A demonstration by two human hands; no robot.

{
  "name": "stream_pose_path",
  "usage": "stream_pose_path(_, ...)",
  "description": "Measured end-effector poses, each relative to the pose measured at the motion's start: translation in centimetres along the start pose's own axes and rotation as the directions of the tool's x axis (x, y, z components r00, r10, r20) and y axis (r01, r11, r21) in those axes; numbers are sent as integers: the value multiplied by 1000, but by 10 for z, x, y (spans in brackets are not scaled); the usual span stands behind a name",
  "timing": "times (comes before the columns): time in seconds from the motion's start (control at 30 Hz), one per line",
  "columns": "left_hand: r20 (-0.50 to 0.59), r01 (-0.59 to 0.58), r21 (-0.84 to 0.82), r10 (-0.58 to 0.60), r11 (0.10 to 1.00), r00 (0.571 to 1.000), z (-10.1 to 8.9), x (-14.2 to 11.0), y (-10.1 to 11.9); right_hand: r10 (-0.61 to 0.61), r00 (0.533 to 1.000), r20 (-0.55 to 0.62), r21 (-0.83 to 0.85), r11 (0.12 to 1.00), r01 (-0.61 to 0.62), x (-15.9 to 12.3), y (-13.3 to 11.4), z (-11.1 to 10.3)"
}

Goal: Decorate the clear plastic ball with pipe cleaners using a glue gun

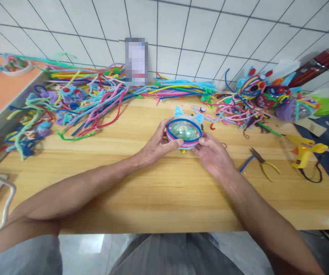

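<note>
Between my two hands, just above the middle of the table, is a clear plastic ball craft (185, 130). Blue, pink and purple pipe cleaners ring its edge, and two light-blue ear-like pieces stick up at its far side. Something greenish shows through the clear dome. My left hand (167, 139) grips its left side, the thumb lying along the near rim. From the right, my right hand (212, 151) holds the rim with its thumb and fingers. The undersides of the fingers are hidden behind the ball.
Piles of pipe cleaners (95, 103) line the back and left. To the right lie pliers (260, 160), a blue pipe cleaner piece (246, 163) and a yellow glue gun (303, 149) with its cord. Finished-looking pipe cleaner crafts (296, 109) stand behind them. A phone (136, 61) leans against the tiled wall.
</note>
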State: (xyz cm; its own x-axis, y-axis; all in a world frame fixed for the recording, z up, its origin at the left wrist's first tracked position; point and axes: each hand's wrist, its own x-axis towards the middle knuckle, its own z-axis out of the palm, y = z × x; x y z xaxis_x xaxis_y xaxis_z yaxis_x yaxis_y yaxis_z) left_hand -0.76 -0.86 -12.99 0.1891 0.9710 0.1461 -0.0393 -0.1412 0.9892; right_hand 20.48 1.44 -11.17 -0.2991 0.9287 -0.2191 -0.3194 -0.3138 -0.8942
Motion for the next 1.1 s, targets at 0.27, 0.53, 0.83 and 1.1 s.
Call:
stream_pose_path(0.27,8,-46,-44,47,998,999,-1,0,2,-20,999,42,30,999,19,2,-1,-3)
stream_pose_path(0.53,30,-85,-80,88,993,996,-3,3,-2,-39,997,60,-8,999,40,5,-6,-7)
stream_pose_path(0.83,60,-55,-125,63,991,996,-4,4,-5,-30,998,49,-47,998,32,8,-6,-11)
stream_pose_path(1.1,65,-7,-196,20,981,998,-5,5,3,-47,998,44,-53,997,49,8,-6,-11)
